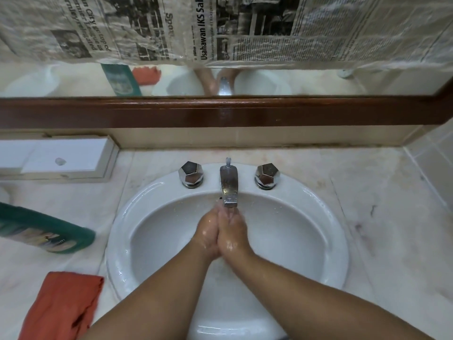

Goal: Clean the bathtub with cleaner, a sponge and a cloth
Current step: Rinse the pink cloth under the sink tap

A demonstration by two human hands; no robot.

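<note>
L hand point(206, 233) & R hand point(234, 234) flat palm-to-palm, holding nothing, under tap point(229, 187), red cloth point(63, 305) left of sink point(318, 200)

Soft, even, warm indoor light is seen; glare is caught on the faucet point(229, 186); edges are bowed by wide-angle distortion.

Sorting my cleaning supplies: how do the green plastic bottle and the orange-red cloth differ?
The green plastic bottle is rigid and labelled; the orange-red cloth is soft, plain and crumpled. The bottle sits further back, cut by the left edge; the cloth lies nearer, cut by the bottom edge. Both rest on the pale marble counter, left of the white basin.
</note>
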